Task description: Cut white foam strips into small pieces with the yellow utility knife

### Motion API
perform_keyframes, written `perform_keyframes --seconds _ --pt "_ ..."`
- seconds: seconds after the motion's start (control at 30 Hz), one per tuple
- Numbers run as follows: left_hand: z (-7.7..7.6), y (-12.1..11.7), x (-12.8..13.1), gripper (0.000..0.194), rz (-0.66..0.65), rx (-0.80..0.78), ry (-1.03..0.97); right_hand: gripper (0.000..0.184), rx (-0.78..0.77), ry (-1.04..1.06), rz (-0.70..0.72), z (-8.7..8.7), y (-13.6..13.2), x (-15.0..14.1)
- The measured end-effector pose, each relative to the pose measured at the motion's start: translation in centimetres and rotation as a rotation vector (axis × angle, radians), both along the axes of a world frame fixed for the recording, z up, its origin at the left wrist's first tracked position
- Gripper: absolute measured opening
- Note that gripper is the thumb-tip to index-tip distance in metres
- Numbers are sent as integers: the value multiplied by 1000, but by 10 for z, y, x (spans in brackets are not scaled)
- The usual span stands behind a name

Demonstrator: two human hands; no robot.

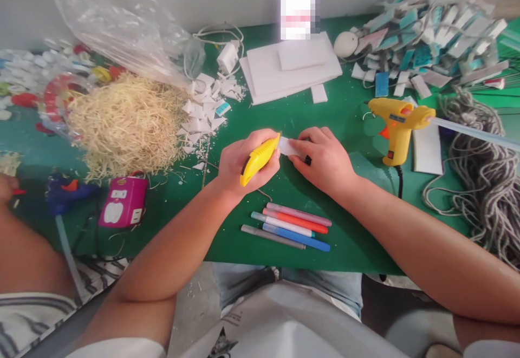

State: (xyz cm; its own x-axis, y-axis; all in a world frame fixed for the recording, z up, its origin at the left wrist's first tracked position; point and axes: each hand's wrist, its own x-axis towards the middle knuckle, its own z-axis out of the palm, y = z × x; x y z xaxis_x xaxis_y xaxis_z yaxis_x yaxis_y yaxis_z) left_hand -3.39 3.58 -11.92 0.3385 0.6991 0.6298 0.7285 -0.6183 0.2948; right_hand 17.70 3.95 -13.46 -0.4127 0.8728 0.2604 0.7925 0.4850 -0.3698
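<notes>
My left hand (235, 162) is closed around a yellow utility knife (260, 160), its tip end pointing up and away from me. Just right of that tip lies a small white piece (288, 146), apparently foam board. My right hand (325, 155) grips this piece, the fingers bent over its right end. Something dark shows between those fingers, too covered to identify. Whether the blade touches the white piece is hard to see. Several markers (296, 228) in pink, red, white, blue and grey lie nearer to me on the green table (349, 244).
A yellow glue gun (396, 125) and grey cord (483, 174) are on the right. White boards (260, 84) and a pile of scraps (439, 33) lie behind. Wood shavings (125, 122), a magenta power adapter (124, 202) and a blue glue gun (60, 195) sit left, beside another person's hand (6, 187).
</notes>
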Motion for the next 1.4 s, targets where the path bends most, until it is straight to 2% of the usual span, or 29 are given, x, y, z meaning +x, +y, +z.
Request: perform_keyframes --seconds 0.6,1.1,1.4 --pt "1 -1 1 22 3 -100 40 27 -25 -1 3 2 0 -1" --pt "2 5 2 19 -88 -139 -57 24 -14 -16 -12 2 0 -2" --pt "0 8 2 21 -21 -138 17 23 9 15 -5 0 1 -1"
